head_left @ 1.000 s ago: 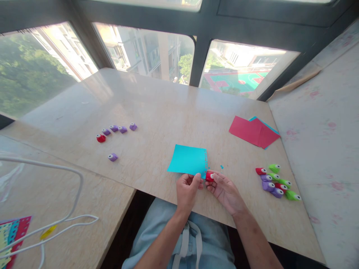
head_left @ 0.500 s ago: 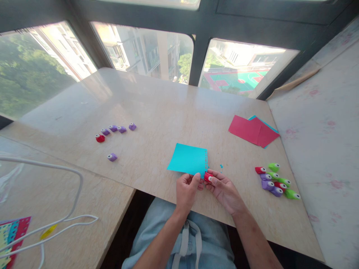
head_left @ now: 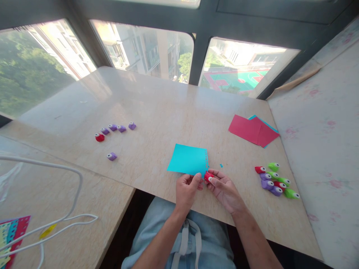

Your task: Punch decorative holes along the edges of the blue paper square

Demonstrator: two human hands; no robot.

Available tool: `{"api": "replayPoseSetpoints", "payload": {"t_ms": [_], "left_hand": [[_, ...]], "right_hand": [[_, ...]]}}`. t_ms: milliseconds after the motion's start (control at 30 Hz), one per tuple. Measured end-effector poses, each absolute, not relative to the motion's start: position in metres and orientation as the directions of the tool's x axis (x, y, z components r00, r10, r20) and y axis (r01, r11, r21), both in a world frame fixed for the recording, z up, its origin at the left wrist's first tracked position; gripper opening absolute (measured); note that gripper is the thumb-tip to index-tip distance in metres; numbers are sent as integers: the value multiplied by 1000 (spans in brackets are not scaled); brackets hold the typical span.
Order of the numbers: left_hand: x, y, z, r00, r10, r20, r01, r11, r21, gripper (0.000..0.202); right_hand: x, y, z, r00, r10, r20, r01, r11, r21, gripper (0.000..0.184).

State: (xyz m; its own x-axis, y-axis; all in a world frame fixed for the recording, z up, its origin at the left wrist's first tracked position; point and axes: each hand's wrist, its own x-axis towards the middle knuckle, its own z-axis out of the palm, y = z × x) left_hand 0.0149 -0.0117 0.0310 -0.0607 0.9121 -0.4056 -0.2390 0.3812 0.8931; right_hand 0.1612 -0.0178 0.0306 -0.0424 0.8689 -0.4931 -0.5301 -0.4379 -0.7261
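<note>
A sheet of blue paper (head_left: 187, 160) lies in front of me, its right edge lined with small punched holes. My left hand (head_left: 188, 187) pinches the sheet's near edge close to the right corner, thumb on top. In my right hand (head_left: 224, 189) is a small red craft punch (head_left: 208, 176), gripped between thumb and fingers. The punch sits at the near right corner of the paper; whether the paper is inside its slot I cannot tell. Tiny blue paper bits (head_left: 221, 165) rest on the table just beyond my right hand.
Several red, purple and green punches (head_left: 276, 182) stand grouped at the right. More punches (head_left: 113, 127), purple and one red, are at the left. Red and blue sheets (head_left: 251, 130) lie at the back right. A white cable (head_left: 80, 186) loops over the lower left, near punched coloured sheets (head_left: 14, 235).
Both hands keep nearly the same place and grip. The red punch has tilted slightly at the paper's corner. Fewer blue bits show beyond the right hand.
</note>
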Motion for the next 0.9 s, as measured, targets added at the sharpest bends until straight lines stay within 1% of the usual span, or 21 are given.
{"api": "replayPoseSetpoints", "payload": {"t_ms": [167,400,667,900], "left_hand": [[15,-12,30,-59,917,-395,-222,374,900,38],[16,-13,28,-72,917,-392,-225,368,902,38],[14,-12,34,-38,927,-372,-190,359,914,35],[13,-12,33,-24,931,-365,-160,357,920,36]], "right_hand": [[160,-18,31,-27,868,-496,-546,-428,-720,39],[160,-18,29,-5,883,-470,-546,-396,-739,41],[161,-18,28,-39,870,-492,-536,-434,-724,43],[160,-17,30,-36,864,-502,-530,-442,-723,39]]}}
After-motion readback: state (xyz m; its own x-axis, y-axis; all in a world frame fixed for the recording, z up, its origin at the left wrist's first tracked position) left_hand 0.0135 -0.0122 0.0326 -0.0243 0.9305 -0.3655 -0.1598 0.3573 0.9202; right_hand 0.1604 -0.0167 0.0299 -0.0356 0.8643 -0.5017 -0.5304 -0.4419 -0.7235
